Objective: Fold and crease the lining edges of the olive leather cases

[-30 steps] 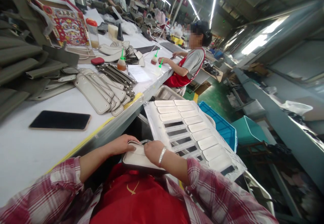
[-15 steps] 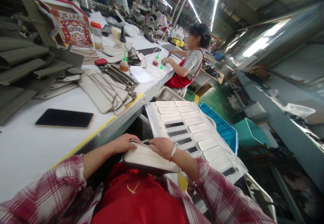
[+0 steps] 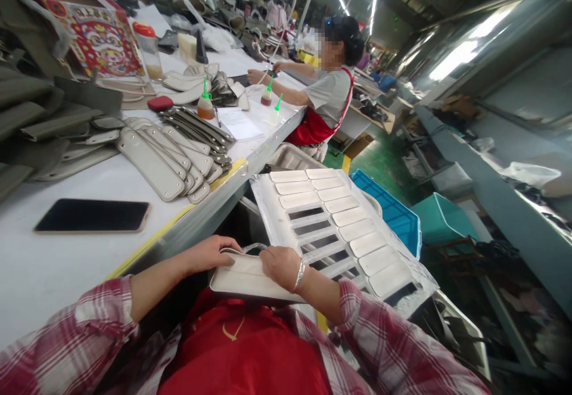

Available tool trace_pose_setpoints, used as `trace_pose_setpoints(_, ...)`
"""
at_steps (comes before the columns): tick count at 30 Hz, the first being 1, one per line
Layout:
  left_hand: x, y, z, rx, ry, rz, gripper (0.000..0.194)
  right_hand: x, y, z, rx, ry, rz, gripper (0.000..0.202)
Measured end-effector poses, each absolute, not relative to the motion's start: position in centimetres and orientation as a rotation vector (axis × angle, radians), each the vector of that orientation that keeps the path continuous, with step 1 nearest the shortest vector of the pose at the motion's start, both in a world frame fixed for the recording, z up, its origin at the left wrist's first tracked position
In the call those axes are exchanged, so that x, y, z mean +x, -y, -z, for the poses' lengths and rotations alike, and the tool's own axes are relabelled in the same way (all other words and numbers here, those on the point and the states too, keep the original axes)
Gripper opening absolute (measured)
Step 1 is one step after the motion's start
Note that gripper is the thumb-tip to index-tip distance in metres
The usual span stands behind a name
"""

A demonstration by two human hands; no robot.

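A long cream piece with rounded corners and a dark edge [image 3: 250, 277] lies over my lap, in front of the red apron. My left hand [image 3: 213, 254] grips its upper left edge, thumb on the cream face and fingers behind. Closed near the middle of the upper edge is my right hand [image 3: 281, 265], with a bracelet at the wrist. A thin looped strip [image 3: 255, 246] shows between the two hands. The fingertips of the right hand are partly hidden.
To the right, a slotted board [image 3: 330, 219] carries cream pieces in rows. On the table [image 3: 58, 276] lie a phone [image 3: 93, 215], stacked cream straps [image 3: 152, 159] and a glue bottle [image 3: 206, 106]. A person in a red apron [image 3: 333, 97] works beyond. Blue crate [image 3: 388, 216] at right.
The view has shifted slightly, so the table items sit further left. Both hands keep hold of the cream piece. The person beyond has reached further left over the table.
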State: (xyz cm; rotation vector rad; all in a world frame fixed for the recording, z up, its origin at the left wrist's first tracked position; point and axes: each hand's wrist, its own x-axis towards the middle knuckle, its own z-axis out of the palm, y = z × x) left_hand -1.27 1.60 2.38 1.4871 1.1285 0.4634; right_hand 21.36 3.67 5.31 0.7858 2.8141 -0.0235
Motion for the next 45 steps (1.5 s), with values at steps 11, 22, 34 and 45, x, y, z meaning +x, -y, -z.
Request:
trace_pose_setpoints(11, -1.3, -2.1, -1.6, 1.584, -0.940, -0.481, 0.044, 24.3, -4.7, -6.1, 0.891, -2.895, 0.883, 0.050)
trace_pose_setpoints(22, -0.9, -2.0, -2.5, 1.584, -1.113, -0.371, 0.046, 20.7, 0.1, -5.1, 1.187, -2.907, 0.481, 0.095)
trace_pose_setpoints(34, -0.4, -3.0, -3.4, 1.750, -1.177, -0.312, 0.038, 20.4, -0.7, -4.9, 1.318, -2.862, 0.607, 0.098)
trace_pose_setpoints(45, -0.5, -2.2, -2.1, 1.308, -1.071, -0.501, 0.044, 20.5, -0.8, -5.0, 1.324, -2.844, 0.678, 0.113)
